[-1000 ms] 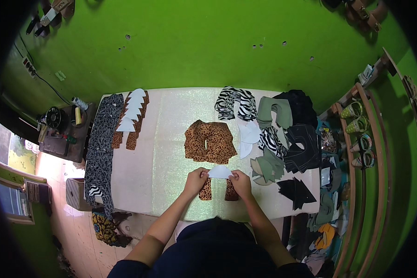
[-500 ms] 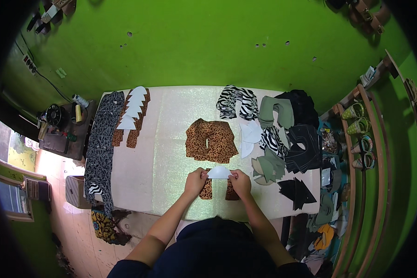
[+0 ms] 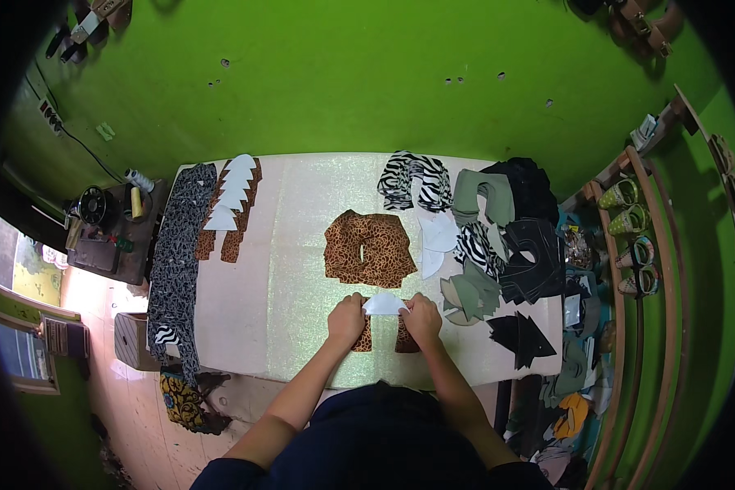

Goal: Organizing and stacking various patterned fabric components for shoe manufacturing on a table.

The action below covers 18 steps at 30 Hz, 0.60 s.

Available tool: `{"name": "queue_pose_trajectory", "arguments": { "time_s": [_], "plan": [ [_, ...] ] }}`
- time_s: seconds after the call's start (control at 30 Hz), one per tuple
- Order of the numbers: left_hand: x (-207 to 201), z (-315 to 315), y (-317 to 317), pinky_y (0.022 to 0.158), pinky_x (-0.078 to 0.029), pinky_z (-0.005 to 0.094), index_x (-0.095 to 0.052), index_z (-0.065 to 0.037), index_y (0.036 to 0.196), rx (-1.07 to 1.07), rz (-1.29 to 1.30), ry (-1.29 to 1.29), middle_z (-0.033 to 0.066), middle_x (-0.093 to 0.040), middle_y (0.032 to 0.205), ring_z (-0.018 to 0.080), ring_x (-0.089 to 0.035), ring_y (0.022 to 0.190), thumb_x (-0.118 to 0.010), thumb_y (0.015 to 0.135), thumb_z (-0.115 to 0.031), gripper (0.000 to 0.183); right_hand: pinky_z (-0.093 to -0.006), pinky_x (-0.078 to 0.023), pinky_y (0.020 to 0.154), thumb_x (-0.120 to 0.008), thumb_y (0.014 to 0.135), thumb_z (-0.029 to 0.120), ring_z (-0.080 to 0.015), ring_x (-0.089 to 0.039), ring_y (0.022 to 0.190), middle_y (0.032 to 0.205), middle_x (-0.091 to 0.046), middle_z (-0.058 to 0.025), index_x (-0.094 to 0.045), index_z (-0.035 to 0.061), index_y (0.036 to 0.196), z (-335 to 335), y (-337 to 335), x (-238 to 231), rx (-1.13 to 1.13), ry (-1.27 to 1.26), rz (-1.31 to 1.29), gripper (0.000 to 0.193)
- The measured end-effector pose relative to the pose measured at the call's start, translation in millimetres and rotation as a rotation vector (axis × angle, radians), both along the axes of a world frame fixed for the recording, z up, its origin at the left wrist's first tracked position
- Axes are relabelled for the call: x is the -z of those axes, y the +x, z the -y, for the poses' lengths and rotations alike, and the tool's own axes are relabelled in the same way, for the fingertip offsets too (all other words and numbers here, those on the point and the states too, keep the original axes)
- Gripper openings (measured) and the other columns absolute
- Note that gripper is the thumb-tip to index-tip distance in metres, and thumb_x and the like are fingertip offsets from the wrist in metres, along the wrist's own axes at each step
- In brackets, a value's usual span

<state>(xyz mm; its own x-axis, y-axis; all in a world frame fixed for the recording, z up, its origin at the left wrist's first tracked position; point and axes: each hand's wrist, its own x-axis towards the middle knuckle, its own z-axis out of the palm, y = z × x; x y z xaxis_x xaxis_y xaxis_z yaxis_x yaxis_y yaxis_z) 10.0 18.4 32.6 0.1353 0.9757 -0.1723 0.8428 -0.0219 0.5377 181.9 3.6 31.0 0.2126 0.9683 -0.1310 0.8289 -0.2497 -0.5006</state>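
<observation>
Near the table's front edge, a white half-moon piece (image 3: 385,305) lies across the top of an orange-and-black animal-print U-shaped piece (image 3: 406,338). My left hand (image 3: 347,319) is closed on the white piece's left end, and my right hand (image 3: 421,319) pinches its right end. Both hands partly cover the patterned piece, whose two legs point toward me. Just beyond them sits a pile of matching patterned pieces (image 3: 388,269) with a small gap in its middle. At the far left, similar patterned pieces (image 3: 231,247) lie overlapped in a row with white half-moons (image 3: 235,189) on them.
The pale table (image 3: 261,327) carries a grey-black patterned strip (image 3: 175,261) along its left side. Zebra-print (image 3: 396,184), olive (image 3: 469,200) and black pieces (image 3: 539,269) are piled at the right, beside loose white half-moons (image 3: 438,235). A wooden rack (image 3: 621,351) with shoes stands farther right.
Both hands stay at the ends of the white piece, with the fingers shifting only slightly. The whole view has moved a little; the piles look unchanged.
</observation>
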Motion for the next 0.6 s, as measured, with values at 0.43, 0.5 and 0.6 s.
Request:
{"name": "queue_pose_trajectory", "arguments": {
  "time_s": [0.43,0.5,0.6],
  "plan": [
    [13.5,7.6,-7.8,0.066,-0.045,0.0386,-0.051,-0.005,0.089,-0.044,-0.051,0.15,0.0125,-0.056,0.084,0.0292,-0.056,0.077,-0.065,0.074,-0.023,0.027,-0.0366,-0.035,0.068,-0.059,0.077,0.028,-0.0228,-0.048,0.077,0.08,-0.049,-0.0073,-0.056,0.0181,0.117,35.7,-43.6,9.6,-0.48,0.29,0.228,0.04],
    [13.9,8.1,-6.7,0.066,-0.044,0.0388,-0.052,-0.005,0.089,-0.052,-0.058,0.151,0.0121,-0.056,0.084,0.0287,-0.056,0.077,-0.064,0.075,-0.024,0.027,-0.0375,-0.033,0.07,-0.058,0.079,0.031,-0.023,-0.046,0.076,0.078,-0.048,-0.0074,-0.055,0.0194,0.118,38.0,-44.6,14.1,-0.443,0.309,0.26,0.041],
    [12.4,8.2,-7.0,0.067,-0.044,0.04,-0.051,-0.005,0.09,-0.063,-0.061,0.141,0.0131,-0.056,0.084,0.0304,-0.056,0.079,-0.066,0.073,-0.023,0.028,-0.0374,-0.031,0.068,-0.058,0.079,0.032,-0.0226,-0.046,0.076,0.077,-0.048,-0.0069,-0.057,0.0215,0.117,41.1,-42.0,17.1,-0.413,0.338,0.285,0.039]
  ]
}}
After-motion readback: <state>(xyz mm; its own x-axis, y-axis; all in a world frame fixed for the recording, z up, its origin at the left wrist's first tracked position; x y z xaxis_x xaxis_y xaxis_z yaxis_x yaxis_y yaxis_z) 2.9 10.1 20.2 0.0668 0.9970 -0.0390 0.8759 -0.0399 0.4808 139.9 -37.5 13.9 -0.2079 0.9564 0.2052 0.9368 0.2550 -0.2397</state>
